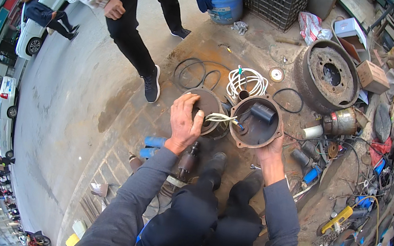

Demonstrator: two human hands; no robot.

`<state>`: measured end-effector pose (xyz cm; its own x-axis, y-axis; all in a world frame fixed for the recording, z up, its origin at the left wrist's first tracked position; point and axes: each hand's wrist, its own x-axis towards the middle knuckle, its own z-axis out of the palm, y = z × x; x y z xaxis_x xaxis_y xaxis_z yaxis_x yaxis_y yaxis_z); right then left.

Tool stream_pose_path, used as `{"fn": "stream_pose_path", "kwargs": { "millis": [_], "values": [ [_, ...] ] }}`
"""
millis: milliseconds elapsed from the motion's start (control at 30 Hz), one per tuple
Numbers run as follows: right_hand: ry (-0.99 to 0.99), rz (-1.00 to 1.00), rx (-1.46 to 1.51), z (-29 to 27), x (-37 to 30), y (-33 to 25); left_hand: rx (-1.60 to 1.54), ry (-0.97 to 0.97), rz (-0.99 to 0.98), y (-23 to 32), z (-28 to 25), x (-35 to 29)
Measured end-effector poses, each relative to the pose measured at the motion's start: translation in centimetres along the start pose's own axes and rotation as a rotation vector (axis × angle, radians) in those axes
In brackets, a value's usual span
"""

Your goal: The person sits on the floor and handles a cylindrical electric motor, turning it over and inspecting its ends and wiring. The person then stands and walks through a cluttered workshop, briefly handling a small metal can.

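My right hand (270, 152) grips the rim of a rusty round metal housing (236, 140), tilted so its hollow inside faces me. Inside it lies a black cylindrical capacitor (262, 113). Cream-coloured wires (221, 118) run from the housing toward a round, flat-topped rusty motor body (205, 99) to its left. My left hand (184, 123) is closed on that body's left edge, fingers over the top and thumb near the wires. The housing and the body are side by side; whether they touch is hard to tell. A coil of white cable (248, 81) lies just beyond them.
A person (131, 16) stands at the far left. Beyond my hands are a blue bucket (225, 0), a black crate (271, 4) and a rusty wheel rim (330, 74). A motor rotor (188, 161) stands near my left leg. Tools and scrap crowd the right side.
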<state>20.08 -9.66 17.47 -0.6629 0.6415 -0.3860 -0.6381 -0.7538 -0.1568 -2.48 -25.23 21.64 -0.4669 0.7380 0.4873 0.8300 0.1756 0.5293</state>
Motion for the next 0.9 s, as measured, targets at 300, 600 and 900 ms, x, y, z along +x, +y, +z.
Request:
{"fn": "stream_pose_path", "kwargs": {
  "millis": [300, 600, 900],
  "values": [
    [0.085, -0.017, -0.261, 4.4, 0.4, -0.5, -0.28, -0.198, -0.112, -0.3, -2.6, 0.5],
    [0.227, 0.075, -0.714, 10.2, 2.3, 1.0, -0.537, -0.391, -0.433, 1.4, -3.9, 4.9],
    [0.333, -0.055, -0.609, 11.9, 1.8, 1.3, -0.506, -0.389, -0.588, 2.4, -2.6, 6.3]
  ]
}}
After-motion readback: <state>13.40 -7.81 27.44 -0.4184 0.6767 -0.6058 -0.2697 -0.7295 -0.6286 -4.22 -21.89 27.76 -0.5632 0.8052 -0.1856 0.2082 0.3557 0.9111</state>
